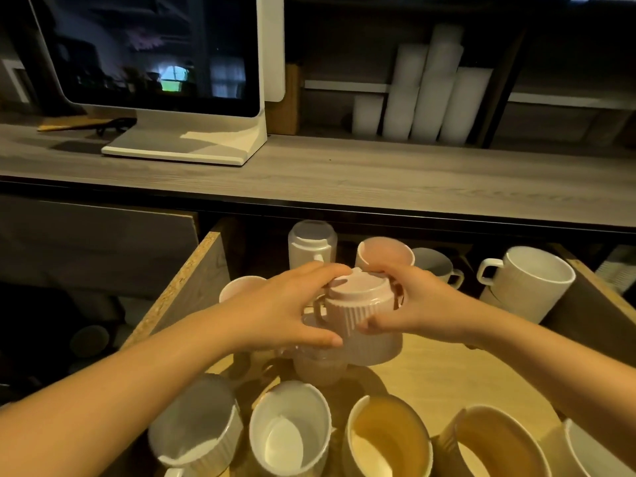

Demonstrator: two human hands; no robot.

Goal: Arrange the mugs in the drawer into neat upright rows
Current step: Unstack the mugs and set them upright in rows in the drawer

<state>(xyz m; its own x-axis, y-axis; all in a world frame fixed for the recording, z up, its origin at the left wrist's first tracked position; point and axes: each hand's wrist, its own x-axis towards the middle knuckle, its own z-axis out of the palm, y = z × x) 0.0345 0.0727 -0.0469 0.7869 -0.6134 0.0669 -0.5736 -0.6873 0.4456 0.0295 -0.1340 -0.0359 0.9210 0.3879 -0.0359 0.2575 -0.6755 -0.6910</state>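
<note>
An open wooden drawer [196, 270] holds several mugs. In its middle, both hands grip an upside-down ribbed pink mug [354, 304] that sits on top of another pink mug [375, 349]. My left hand [285, 304] curls round its left side near the handle. My right hand [420, 304] curls round its right side. Upright mugs line the near edge: a ribbed white one [196, 428], a white one [289, 428] and two tan ones [389, 442]. At the back stand an inverted white mug [311, 242], a pink mug [385, 256] and a large tilted white mug [526, 280].
A wooden countertop [344, 177] runs above the drawer and carries a white monitor [155, 63]. Stacks of white paper cups [423, 91] lean on the shelf behind. The drawer's bare floor [464, 380] shows at the right of the held mug.
</note>
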